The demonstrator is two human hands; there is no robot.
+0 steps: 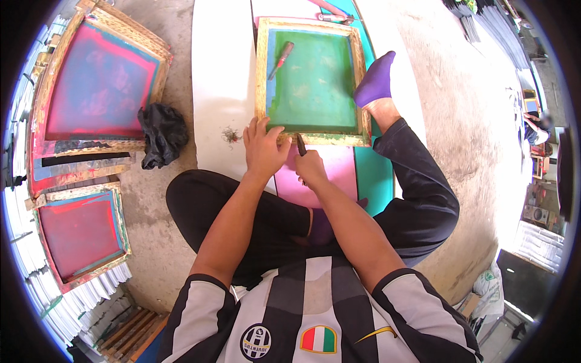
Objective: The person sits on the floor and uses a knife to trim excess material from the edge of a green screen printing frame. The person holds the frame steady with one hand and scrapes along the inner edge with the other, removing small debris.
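Note:
A wooden screen-printing frame (261,72) with green mesh lies in front of me. My left hand (264,151) rests on its near left corner, fingers spread and pressed on the wood. Closed around a dark, slim hand tool, my right hand (311,169) is at the near rail. The tool (301,144), which looks like pliers, touches that rail with its tip; my fingers hide much of it. On the mesh lies a screwdriver (282,58) with a dark and red handle. Left of the frame is a small heap of thin scraps (230,134).
Under the frame are white, pink and teal boards (221,72). My purple-socked foot (375,81) is against its right side. A metal tool (336,18) lies beyond it. At left stand other printing frames (158,85) and a crumpled black bag (162,134). A person (535,130) is far right.

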